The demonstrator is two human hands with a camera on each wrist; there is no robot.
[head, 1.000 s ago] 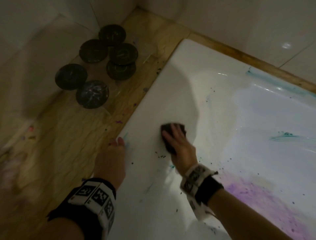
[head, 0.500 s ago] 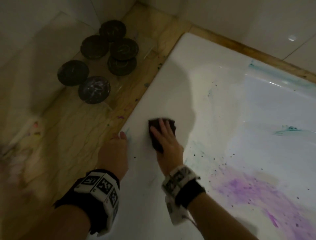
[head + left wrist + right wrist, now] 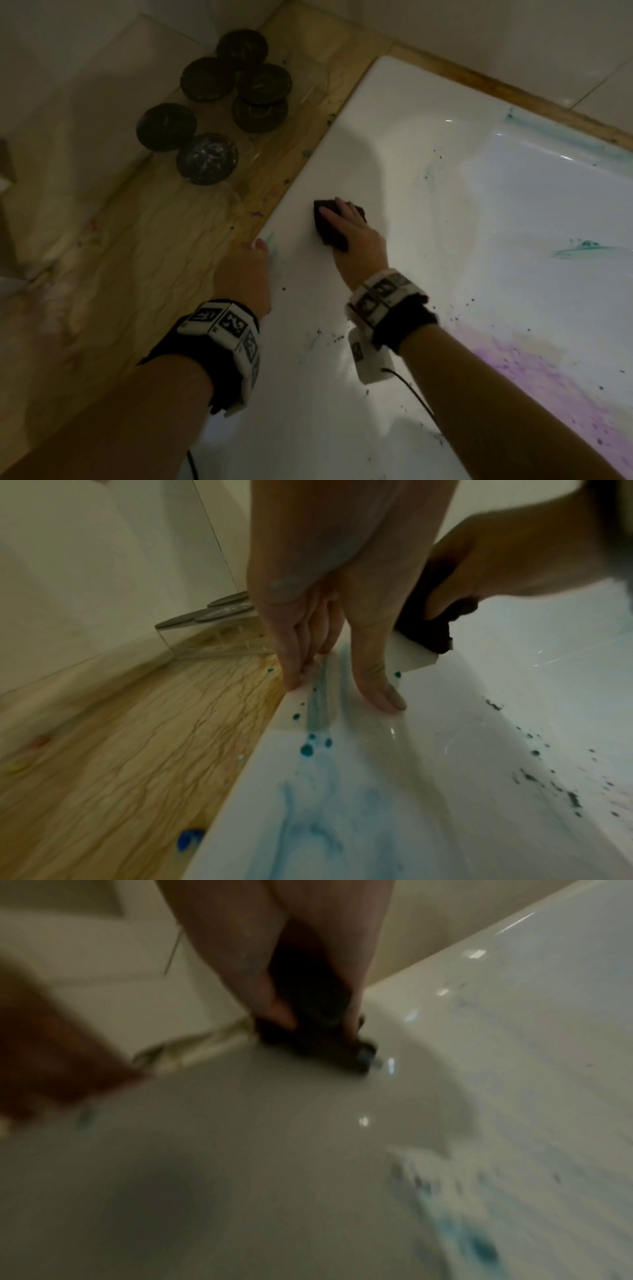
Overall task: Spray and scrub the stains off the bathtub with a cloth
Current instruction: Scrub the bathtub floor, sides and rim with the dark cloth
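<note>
Dark against white enamel — gripping the cloth (image 3: 323,222) with the right hand (image 3: 359,240), fingers and thumb curling round it, and pressing it onto the bathtub (image 3: 394,120) rim at mid-frame. Bracing with the left hand (image 3: 246,270) just lower left of the cloth, apart from it — fingers straight along the rim's outer edge, thumb lying flat beside a teal smear (image 3: 316,704), holding nothing.

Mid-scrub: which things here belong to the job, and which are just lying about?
Job: cloth in right hand; left hand resting on bathtub rim; teal smears; purple stain.
Lying about: dark round lids; clear box beneath them.
</note>
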